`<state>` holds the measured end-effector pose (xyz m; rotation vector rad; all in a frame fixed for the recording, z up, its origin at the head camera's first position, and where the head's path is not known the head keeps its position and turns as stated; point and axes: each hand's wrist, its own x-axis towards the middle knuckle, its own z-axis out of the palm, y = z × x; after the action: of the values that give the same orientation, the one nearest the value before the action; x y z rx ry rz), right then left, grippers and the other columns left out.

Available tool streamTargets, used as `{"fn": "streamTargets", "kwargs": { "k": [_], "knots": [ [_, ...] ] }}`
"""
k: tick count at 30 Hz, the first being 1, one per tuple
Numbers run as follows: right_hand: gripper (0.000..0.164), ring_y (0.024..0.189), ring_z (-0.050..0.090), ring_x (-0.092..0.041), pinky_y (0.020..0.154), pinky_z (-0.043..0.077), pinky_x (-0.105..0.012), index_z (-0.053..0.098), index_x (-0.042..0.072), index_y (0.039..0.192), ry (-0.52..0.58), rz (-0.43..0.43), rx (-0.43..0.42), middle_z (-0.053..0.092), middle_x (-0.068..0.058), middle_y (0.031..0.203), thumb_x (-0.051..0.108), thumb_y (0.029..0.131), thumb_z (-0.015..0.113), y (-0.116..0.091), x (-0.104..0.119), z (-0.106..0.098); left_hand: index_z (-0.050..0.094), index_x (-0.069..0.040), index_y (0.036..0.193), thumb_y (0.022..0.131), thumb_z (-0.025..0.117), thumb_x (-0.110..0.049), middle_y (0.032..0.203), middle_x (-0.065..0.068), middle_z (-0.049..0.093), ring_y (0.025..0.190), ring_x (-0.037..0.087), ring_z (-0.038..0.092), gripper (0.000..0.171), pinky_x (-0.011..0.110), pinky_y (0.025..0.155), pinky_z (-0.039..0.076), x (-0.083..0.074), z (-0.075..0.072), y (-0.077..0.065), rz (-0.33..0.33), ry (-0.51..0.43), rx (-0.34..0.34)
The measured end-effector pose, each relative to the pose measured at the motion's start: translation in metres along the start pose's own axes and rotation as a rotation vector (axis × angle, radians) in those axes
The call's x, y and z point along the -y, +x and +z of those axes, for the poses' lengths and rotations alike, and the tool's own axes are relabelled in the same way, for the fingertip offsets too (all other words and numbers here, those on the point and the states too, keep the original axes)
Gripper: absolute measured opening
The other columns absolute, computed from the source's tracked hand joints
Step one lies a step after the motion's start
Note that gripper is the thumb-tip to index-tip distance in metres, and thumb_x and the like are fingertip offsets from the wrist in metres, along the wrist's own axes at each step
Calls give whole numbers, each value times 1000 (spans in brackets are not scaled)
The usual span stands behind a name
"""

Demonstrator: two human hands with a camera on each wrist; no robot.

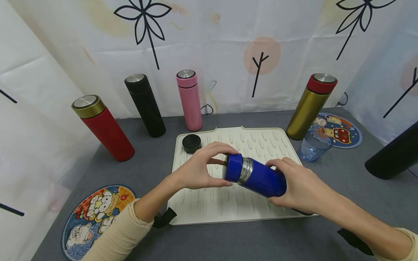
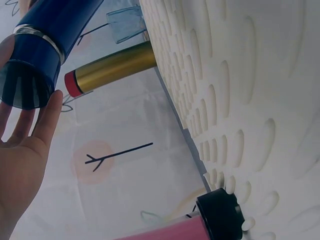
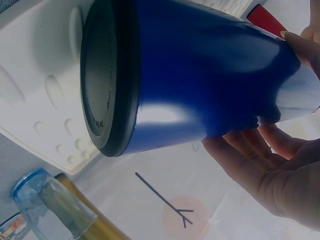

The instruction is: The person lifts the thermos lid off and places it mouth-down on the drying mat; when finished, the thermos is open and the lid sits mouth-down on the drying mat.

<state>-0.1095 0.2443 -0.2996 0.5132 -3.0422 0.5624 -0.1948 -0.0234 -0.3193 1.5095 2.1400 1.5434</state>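
A blue thermos bottle [image 1: 262, 177] is held tilted above the white ridged mat [image 1: 209, 206], its base toward the right. Its blue cap [image 1: 233, 168] sits at the left end, and a silver neck ring shows between cap and body. My left hand [image 1: 202, 168] pinches the cap, with the thumb below and the fingers above. Around the body near the base, my right hand [image 1: 300, 185] has its fingers and thumb curled. The right wrist view shows the bottle's dark round base [image 3: 102, 82] close up. A black round lid [image 1: 191, 143] lies on the mat's back left corner.
Behind the mat stand red [image 1: 109, 130], black [image 1: 147, 107], pink [image 1: 190, 103] and gold [image 1: 308, 108] bottles. A clear blue cup [image 1: 313, 146] is right of the mat, by a patterned round mat [image 1: 351, 136]. Another black bottle [image 1: 393, 152] stands far right; another round mat [image 1: 94, 217] lies front left.
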Motion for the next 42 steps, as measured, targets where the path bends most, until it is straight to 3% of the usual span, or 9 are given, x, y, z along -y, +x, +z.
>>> {"fn": "streamTargets", "kwargs": {
  "k": [10, 25, 36, 42],
  "knots": [
    [79, 94, 62, -31, 74, 54, -56, 55, 8, 125, 9, 22, -32, 58, -13, 109, 35, 61, 91, -4, 1, 2, 55, -3, 131, 68, 86, 2, 129, 9, 52, 118, 19, 50, 70, 34, 87, 53, -2, 5, 0, -30, -30, -55],
    [79, 93, 62, -36, 74, 53, -59, 54, 5, 125, -1, 40, -100, 58, -15, 108, 33, 61, 91, -9, 1, 6, 52, -7, 132, 73, 84, -3, 129, 5, 55, 114, 19, 55, 68, 31, 91, 51, -11, 12, 1, -209, -113, -160],
    [79, 87, 62, -35, 68, 53, -60, 55, 2, 124, -88, 36, -216, 57, -17, 103, 29, 59, 91, -13, 6, 11, 55, -10, 131, 75, 83, -11, 127, 2, 56, 110, 20, 57, 63, 39, 86, 54, -18, 19, 0, -340, -136, -249],
    [80, 87, 62, -35, 67, 53, -60, 56, 2, 124, -117, 28, -268, 57, -17, 101, 27, 57, 92, -15, 8, 13, 57, -11, 129, 76, 82, -15, 123, 3, 56, 108, 22, 57, 59, 35, 83, 55, -23, 21, 1, -402, -165, -283]
  ]
}}
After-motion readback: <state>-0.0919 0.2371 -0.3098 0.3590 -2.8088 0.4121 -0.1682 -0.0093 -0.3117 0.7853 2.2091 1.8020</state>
